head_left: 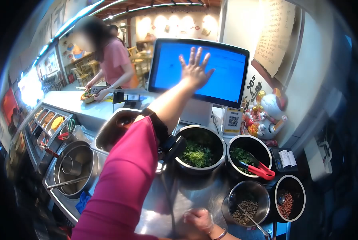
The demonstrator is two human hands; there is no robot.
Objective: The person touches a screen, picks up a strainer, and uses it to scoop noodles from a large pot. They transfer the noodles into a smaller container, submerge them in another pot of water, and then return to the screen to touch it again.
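My left hand (pixel 195 70) is raised with its fingers spread, palm against the blue touchscreen (pixel 227 76) on the counter. Its arm wears a pink sleeve with a dark cuff. My right hand (pixel 199 221) rests low on the steel counter (pixel 187 196) with its fingers curled and nothing visible in it; a bracelet sits on that wrist. Nearest the right hand is a steel bowl of brown bits (pixel 247 208) with a spoon in it. A large bowl of chopped greens (pixel 199 154) stands below the screen.
A second bowl of greens holds red tongs (pixel 262 170); a bowl of peanuts (pixel 290 199) sits at the right. A QR stand (pixel 232 120) and a lucky-cat figurine (pixel 267 112) flank the screen. A steel pot (pixel 75 168) is left. Another person (pixel 113 60) handles a bowl (pixel 87 96).
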